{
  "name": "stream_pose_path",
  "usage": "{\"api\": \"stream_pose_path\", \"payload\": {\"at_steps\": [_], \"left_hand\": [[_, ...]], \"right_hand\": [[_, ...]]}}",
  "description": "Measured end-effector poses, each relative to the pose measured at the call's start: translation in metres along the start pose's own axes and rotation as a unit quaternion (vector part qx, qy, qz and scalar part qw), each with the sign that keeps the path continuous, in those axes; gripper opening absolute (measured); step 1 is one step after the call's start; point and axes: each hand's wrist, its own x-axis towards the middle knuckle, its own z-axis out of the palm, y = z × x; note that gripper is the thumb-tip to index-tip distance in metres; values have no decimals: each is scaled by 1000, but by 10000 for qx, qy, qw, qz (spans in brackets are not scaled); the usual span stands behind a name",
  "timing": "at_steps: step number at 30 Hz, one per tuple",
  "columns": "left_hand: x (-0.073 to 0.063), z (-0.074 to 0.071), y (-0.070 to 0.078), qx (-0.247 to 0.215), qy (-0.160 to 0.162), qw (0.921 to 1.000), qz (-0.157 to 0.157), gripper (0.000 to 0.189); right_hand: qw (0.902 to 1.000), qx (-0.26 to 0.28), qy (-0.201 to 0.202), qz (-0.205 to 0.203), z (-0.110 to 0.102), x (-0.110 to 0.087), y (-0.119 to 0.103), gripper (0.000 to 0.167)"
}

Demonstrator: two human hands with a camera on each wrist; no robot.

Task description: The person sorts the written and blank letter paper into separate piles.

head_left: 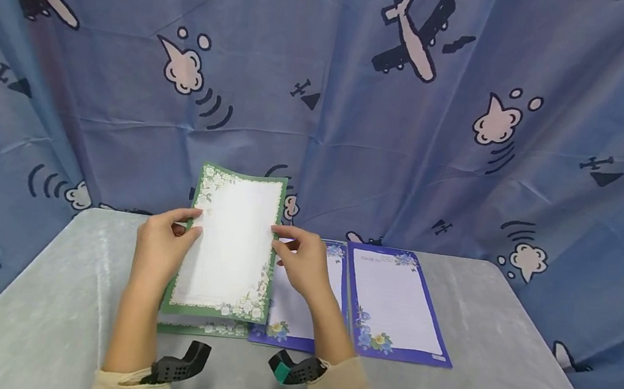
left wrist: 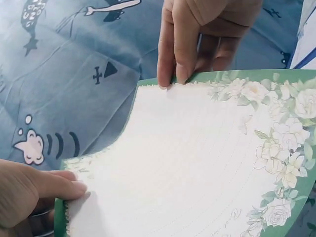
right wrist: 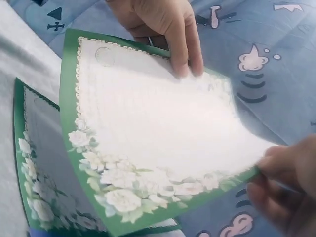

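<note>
A letter-paper sheet with a green border and white flowers [head_left: 231, 243] is held up above the table, tilted, its surface slightly curved. My left hand [head_left: 162, 245] pinches its left edge between thumb and fingers. At the right edge, my right hand [head_left: 304, 259] pinches it the same way. In the right wrist view, the lifted sheet [right wrist: 148, 108] bends toward my right hand [right wrist: 286, 177]. Beneath it lies another green-bordered sheet [head_left: 204, 327], mostly hidden. A purple-bordered sheet [head_left: 296, 308] lies partly under my right forearm.
Another purple-bordered sheet [head_left: 395, 300] with blue flowers lies to the right on the grey table [head_left: 500, 370]. Behind the table hangs a blue curtain [head_left: 323, 93] printed with planes and clouds. Each wrist carries a black camera mount [head_left: 179, 365].
</note>
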Motion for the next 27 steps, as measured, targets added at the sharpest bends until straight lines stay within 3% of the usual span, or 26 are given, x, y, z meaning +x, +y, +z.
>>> {"api": "stream_pose_path", "payload": {"at_steps": [6, 13, 22, 27], "left_hand": [[0, -6, -5, 69, -9, 9999, -109, 34], [1, -5, -12, 167, -256, 9995, -129, 35], [6, 2, -28, 443, -455, 9975, -322, 37], [9, 7, -40, 406, -582, 9963, -492, 37]], "right_hand": [[9986, 459, 125, 244, 9, 0, 9, 27], [9966, 701, 37, 432, 14, -3, 16, 26], [9994, -94, -149, 307, 31, -1, 25, 26], [9986, -255, -267, 387, 36, -2, 33, 27]]}}
